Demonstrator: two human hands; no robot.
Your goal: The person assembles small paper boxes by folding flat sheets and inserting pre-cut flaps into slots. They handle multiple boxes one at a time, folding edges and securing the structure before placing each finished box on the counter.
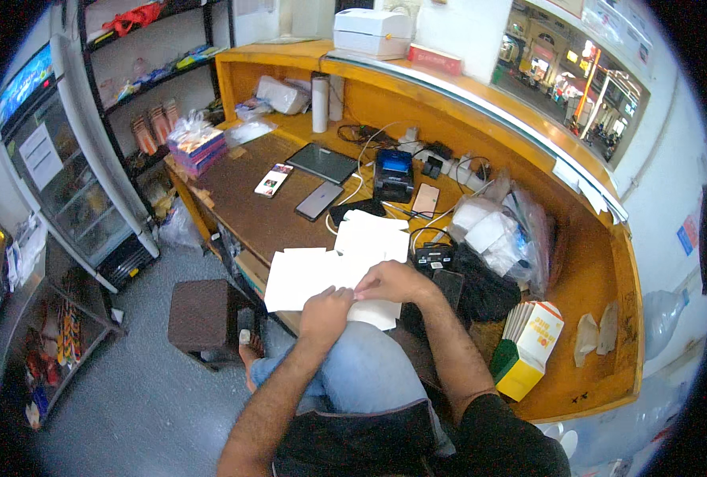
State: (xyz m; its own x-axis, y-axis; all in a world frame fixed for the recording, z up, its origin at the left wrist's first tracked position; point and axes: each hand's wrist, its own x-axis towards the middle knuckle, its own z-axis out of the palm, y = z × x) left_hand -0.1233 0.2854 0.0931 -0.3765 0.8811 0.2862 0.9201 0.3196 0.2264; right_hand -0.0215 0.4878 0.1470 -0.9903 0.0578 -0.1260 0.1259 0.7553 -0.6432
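Observation:
My left hand (326, 315) is closed at the near edge of a white cut card sheet (299, 280) with tabbed edges, perhaps an unfolded carton. Close beside it, my right hand (397, 285) pinches the same sheet, thumb and fingertips together near the left fingers. The sheet lies over the desk's front edge and above my lap. More white card (371, 236) spreads behind it on the desk; whether it is one piece with the sheet I cannot tell. My fingertips partly hide the gripped edge.
On the brown desk (246, 191) lie a tablet (322, 163), several phones and a black label printer (393, 175). Plastic bags (492, 226) and flattened yellow-and-white cartons (528, 347) are on the right. A brown stool (204, 318) stands left, near a glass-door fridge (75, 175).

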